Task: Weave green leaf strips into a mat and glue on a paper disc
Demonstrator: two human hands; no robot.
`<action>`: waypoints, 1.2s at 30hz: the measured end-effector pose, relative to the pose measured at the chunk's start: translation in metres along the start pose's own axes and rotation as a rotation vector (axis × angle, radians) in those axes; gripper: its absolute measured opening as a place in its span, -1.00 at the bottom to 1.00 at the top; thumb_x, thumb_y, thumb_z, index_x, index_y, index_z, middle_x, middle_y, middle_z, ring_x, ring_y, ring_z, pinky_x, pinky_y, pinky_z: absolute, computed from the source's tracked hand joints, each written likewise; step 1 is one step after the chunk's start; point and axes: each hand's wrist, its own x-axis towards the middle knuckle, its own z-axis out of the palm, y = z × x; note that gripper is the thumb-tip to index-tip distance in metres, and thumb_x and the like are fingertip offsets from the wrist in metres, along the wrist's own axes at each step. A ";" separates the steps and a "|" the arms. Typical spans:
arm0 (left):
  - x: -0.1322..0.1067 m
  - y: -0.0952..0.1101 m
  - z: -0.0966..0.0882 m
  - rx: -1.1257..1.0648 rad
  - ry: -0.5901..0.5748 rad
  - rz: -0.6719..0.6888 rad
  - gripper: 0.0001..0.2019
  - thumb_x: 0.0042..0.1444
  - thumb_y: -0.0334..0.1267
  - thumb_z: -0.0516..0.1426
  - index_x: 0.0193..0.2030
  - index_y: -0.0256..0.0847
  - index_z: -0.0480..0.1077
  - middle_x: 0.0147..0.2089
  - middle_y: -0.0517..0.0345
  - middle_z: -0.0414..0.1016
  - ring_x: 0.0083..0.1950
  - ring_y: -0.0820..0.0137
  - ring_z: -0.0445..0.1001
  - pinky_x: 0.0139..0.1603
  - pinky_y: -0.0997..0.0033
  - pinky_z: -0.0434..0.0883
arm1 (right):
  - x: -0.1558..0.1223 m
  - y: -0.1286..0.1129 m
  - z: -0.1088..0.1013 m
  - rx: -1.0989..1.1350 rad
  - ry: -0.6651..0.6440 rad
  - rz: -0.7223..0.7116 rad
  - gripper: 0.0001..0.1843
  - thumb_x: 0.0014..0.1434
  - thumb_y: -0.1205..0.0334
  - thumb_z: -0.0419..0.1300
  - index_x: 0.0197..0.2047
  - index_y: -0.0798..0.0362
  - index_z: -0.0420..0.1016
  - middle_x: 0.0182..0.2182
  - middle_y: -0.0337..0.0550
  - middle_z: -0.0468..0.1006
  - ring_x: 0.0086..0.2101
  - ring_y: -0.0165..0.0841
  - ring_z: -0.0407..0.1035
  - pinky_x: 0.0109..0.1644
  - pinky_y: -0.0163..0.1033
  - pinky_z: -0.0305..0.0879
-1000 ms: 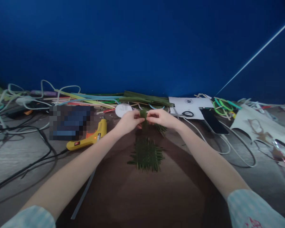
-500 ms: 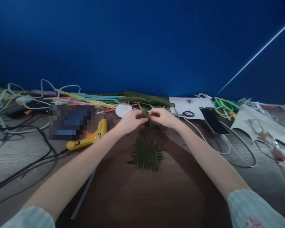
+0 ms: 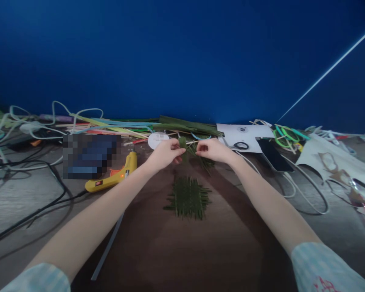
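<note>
My left hand pinches a short, broad piece of green leaf upright between thumb and fingers. A little to its right, my right hand is closed in a pinch. Whether a thin strip lies in its fingertips is too small to tell. Narrow green leaf strips lie below and beside my right hand. Closer to me on the brown surface rests a small woven mat of green leaf strips, its ends sticking out unevenly on all sides.
At left lies a yellow hot glue gun beside a pixelated dark block. A translucent glue stick is near my left forearm. Long leaves line the blue wall. Scissors, a phone and cables lie right.
My hands have moved apart; the right hand shifted slightly right, away from the leaf piece. The left hand moved slightly left with the piece, which now shows its flat side.
</note>
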 end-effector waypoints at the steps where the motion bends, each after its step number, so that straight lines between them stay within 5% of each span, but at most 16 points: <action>1: 0.000 -0.001 0.000 0.002 -0.002 -0.004 -0.80 0.01 -0.40 0.13 -0.57 -0.21 0.23 -0.65 0.21 0.34 -0.62 0.43 0.37 -0.56 0.38 0.35 | 0.000 0.001 0.001 -0.006 0.001 0.005 -0.93 -0.06 0.27 0.17 -0.53 0.04 0.38 -0.57 -0.20 0.42 -0.50 -0.37 0.28 -0.38 -0.25 0.13; 8: 0.001 -0.004 0.001 -0.035 -0.020 -0.022 -0.81 0.04 -0.44 0.13 -0.55 -0.25 0.23 -0.65 0.26 0.32 -0.60 0.47 0.41 -0.59 0.49 0.35 | -0.002 -0.009 -0.003 0.088 0.046 0.025 -0.83 0.05 0.18 0.08 -0.47 0.06 0.39 -0.49 -0.16 0.47 -0.45 -0.37 0.29 -0.35 -0.24 0.15; 14: -0.001 0.000 0.003 -0.062 -0.049 -0.047 -0.82 0.05 -0.51 0.10 -0.53 -0.29 0.24 -0.63 0.27 0.33 -0.55 0.51 0.44 -0.48 0.50 0.45 | -0.006 -0.031 -0.002 0.345 -0.097 -0.092 -0.85 0.07 0.20 0.06 -0.41 0.09 0.36 -0.49 -0.21 0.43 -0.43 -0.40 0.30 -0.29 -0.24 0.17; 29: -0.005 0.005 0.003 0.067 -0.098 0.084 -0.90 0.05 -0.44 0.10 -0.47 -0.31 0.32 -0.56 0.27 0.37 -0.51 0.52 0.42 -0.44 0.53 0.37 | -0.007 -0.032 0.001 0.209 0.019 -0.155 -0.91 0.01 0.29 0.05 -0.51 0.08 0.27 -0.57 -0.31 0.26 -0.51 -0.48 0.12 -0.38 -0.32 0.03; 36: -0.004 0.008 0.002 -0.017 -0.081 0.016 -0.90 0.08 -0.42 0.09 -0.45 -0.28 0.30 -0.58 0.27 0.41 -0.51 0.49 0.45 -0.42 0.47 0.41 | -0.003 -0.014 -0.004 0.100 0.023 -0.064 -0.88 0.02 0.24 0.06 -0.50 0.07 0.29 -0.56 -0.28 0.31 -0.51 -0.46 0.15 -0.39 -0.31 0.04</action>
